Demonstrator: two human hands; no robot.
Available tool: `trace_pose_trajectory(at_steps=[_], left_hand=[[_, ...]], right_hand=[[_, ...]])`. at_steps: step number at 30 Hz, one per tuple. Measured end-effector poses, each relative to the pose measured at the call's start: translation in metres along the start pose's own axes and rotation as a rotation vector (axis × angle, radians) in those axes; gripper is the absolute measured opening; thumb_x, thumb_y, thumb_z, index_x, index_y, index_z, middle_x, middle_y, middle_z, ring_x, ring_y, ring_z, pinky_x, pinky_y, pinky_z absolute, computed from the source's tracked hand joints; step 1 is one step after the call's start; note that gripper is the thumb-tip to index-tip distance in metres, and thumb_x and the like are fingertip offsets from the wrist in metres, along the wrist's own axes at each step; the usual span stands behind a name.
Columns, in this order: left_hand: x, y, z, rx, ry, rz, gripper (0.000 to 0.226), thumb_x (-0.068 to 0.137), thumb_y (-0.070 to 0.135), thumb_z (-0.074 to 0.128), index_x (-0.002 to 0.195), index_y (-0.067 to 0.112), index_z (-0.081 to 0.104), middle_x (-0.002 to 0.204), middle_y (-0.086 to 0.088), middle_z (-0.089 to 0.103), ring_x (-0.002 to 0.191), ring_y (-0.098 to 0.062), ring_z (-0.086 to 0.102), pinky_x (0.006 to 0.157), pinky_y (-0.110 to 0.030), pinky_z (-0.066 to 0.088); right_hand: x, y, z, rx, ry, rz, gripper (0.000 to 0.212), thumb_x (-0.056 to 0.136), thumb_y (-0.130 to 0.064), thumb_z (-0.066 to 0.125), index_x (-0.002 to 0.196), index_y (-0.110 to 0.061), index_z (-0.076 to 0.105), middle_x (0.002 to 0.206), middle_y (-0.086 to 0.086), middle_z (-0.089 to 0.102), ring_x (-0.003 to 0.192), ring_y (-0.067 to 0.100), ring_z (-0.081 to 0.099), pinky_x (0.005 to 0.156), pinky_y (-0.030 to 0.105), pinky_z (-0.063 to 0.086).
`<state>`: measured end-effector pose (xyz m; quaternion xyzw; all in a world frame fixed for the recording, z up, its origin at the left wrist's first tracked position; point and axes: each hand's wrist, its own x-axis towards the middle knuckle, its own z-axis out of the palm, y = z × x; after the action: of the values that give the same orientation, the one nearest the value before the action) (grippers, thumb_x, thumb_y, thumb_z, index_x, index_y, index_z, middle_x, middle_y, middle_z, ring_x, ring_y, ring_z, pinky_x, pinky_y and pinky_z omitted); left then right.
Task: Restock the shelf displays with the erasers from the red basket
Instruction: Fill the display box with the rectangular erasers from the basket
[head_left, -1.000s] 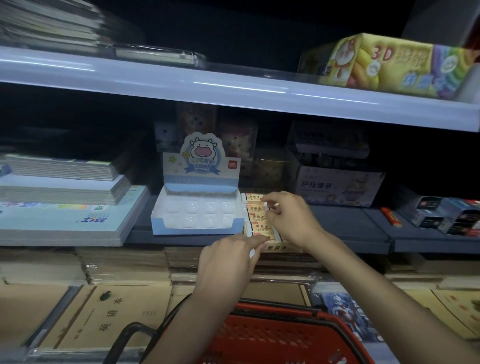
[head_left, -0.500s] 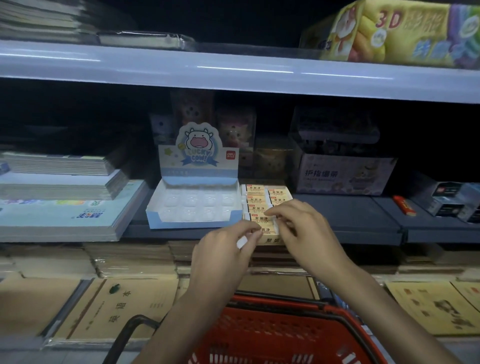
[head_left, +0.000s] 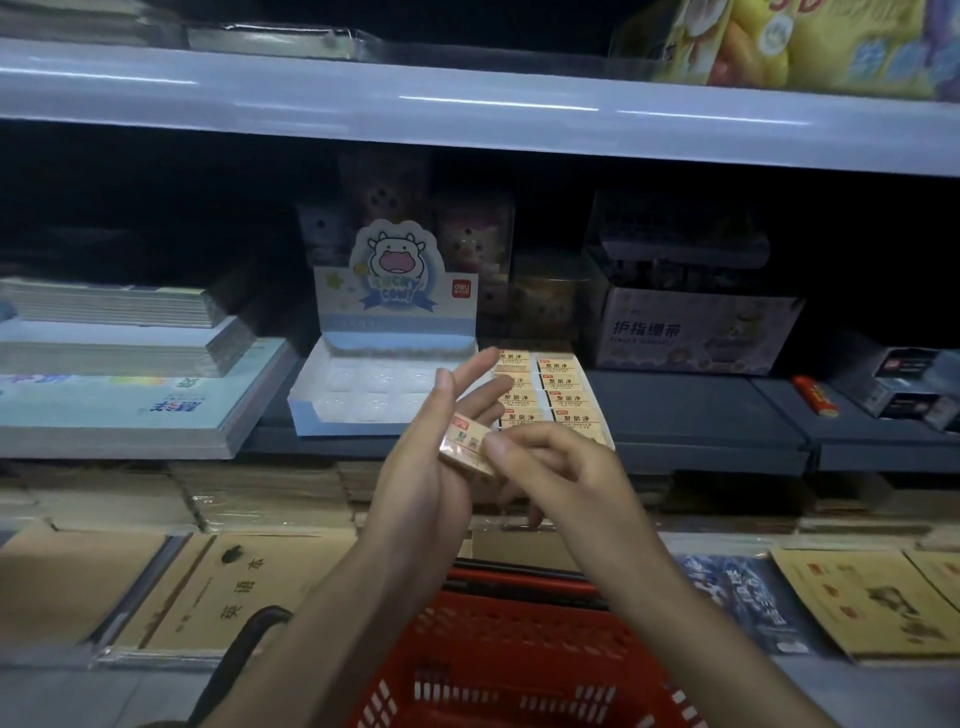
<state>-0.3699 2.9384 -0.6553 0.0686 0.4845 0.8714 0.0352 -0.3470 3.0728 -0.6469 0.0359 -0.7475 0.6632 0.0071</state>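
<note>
Head view: we are pinching the slantwise eraser (head_left: 464, 446) with the curled fingers of our right hand (head_left: 563, 480), resting it on our straight-fingered left hand (head_left: 423, 478), just short of the display box (head_left: 571, 401) at the shelf's (head_left: 685, 415) front edge.

Dim, grey-edged shelving (head_left: 467, 109), its back seemingly unlit.

the left hand (head_left: 434, 470) and right hand (head_left: 563, 480) are bare, as are both slender forearms.
</note>
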Motion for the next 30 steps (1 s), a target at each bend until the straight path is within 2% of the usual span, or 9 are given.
trace_pose_trajectory(at_steps=[3, 4, 6, 8, 12, 16, 21, 27, 30], left_hand=[[-0.006, 0.000, 0.005, 0.182, 0.003, 0.069, 0.045, 0.098, 0.064, 0.045, 0.123, 0.040, 0.074, 0.130, 0.007, 0.071, 0.111, -0.011, 0.071, 0.078, -0.029, 0.058], [-0.007, 0.001, 0.005, 0.231, -0.002, 0.112, 0.045, 0.098, 0.065, 0.047, 0.124, 0.040, 0.073, 0.127, 0.008, 0.071, 0.106, -0.012, 0.072, 0.076, -0.030, 0.058], [-0.006, 0.003, 0.002, 0.335, 0.009, 0.198, 0.042, 0.098, 0.062, 0.049, 0.126, 0.040, 0.070, 0.120, 0.011, 0.072, 0.104, -0.005, 0.069, 0.079, -0.019, 0.053], [-0.003, 0.000, -0.005, 0.526, 0.060, 0.279, 0.032, 0.100, 0.051, 0.054, 0.128, 0.040, 0.066, 0.121, 0.015, 0.069, 0.108, 0.003, 0.063, 0.081, -0.010, 0.049], [0.001, -0.013, -0.019, 1.162, 0.073, 0.401, 0.043, 0.101, 0.041, 0.060, 0.143, 0.043, 0.050, 0.130, 0.021, 0.048, 0.122, 0.001, 0.050, 0.102, -0.024, 0.046], [0.001, -0.021, -0.024, 1.532, -0.018, 0.474, 0.049, 0.101, 0.042, 0.056, 0.149, 0.041, 0.045, 0.138, 0.016, 0.039, 0.094, -0.002, 0.051, 0.070, -0.009, 0.039], [0.006, -0.026, -0.029, 1.597, -0.022, 0.393, 0.040, 0.104, 0.044, 0.052, 0.143, 0.044, 0.052, 0.144, 0.016, 0.037, 0.101, -0.001, 0.051, 0.075, -0.020, 0.050], [0.011, -0.027, -0.031, 1.562, -0.004, 0.358, 0.033, 0.104, 0.044, 0.051, 0.137, 0.047, 0.057, 0.135, 0.020, 0.045, 0.102, -0.003, 0.058, 0.077, -0.027, 0.056], [0.015, -0.028, -0.032, 1.545, -0.003, 0.374, 0.033, 0.101, 0.047, 0.050, 0.133, 0.048, 0.060, 0.129, 0.022, 0.047, 0.100, -0.001, 0.059, 0.075, -0.027, 0.056]], right_hand=[[-0.002, -0.001, 0.003, 0.165, -0.059, 0.040, 0.019, 0.092, -0.019, 0.074, 0.107, -0.008, 0.075, 0.082, 0.010, 0.077, 0.067, 0.007, 0.066, 0.058, 0.019, 0.046], [-0.002, -0.002, 0.001, 0.214, -0.062, 0.052, 0.019, 0.092, -0.017, 0.074, 0.108, -0.007, 0.075, 0.084, 0.010, 0.077, 0.069, 0.010, 0.065, 0.058, 0.022, 0.046], [0.004, -0.005, -0.010, 0.218, -0.010, 0.039, 0.018, 0.093, -0.015, 0.073, 0.110, -0.008, 0.075, 0.088, 0.009, 0.078, 0.071, 0.014, 0.066, 0.056, 0.025, 0.047], [0.017, -0.006, -0.024, 0.028, 0.139, -0.042, 0.016, 0.094, -0.016, 0.072, 0.110, -0.014, 0.072, 0.086, 0.007, 0.079, 0.070, 0.014, 0.069, 0.058, 0.028, 0.052], [0.057, -0.003, -0.053, -0.374, 0.424, -0.124, 0.021, 0.094, -0.031, 0.074, 0.111, -0.026, 0.062, 0.082, -0.004, 0.076, 0.074, 0.006, 0.073, 0.062, 0.027, 0.056], [0.101, 0.002, -0.066, -0.531, 0.446, -0.137, 0.019, 0.095, -0.032, 0.072, 0.104, -0.022, 0.058, 0.080, -0.006, 0.073, 0.080, 0.005, 0.068, 0.058, 0.023, 0.046], [0.128, 0.019, -0.080, -0.546, 0.393, -0.063, 0.018, 0.096, -0.031, 0.070, 0.106, -0.018, 0.061, 0.086, -0.011, 0.070, 0.084, 0.003, 0.065, 0.059, 0.020, 0.043], [0.143, 0.016, -0.092, -0.541, 0.254, 0.006, 0.035, 0.087, -0.028, 0.081, 0.116, -0.017, 0.064, 0.089, -0.014, 0.069, 0.081, -0.005, 0.061, 0.062, 0.016, 0.043], [0.143, 0.016, -0.094, -0.651, 0.207, 0.003, 0.041, 0.086, -0.025, 0.083, 0.120, -0.016, 0.063, 0.083, -0.017, 0.065, 0.078, -0.007, 0.057, 0.065, 0.017, 0.045]])
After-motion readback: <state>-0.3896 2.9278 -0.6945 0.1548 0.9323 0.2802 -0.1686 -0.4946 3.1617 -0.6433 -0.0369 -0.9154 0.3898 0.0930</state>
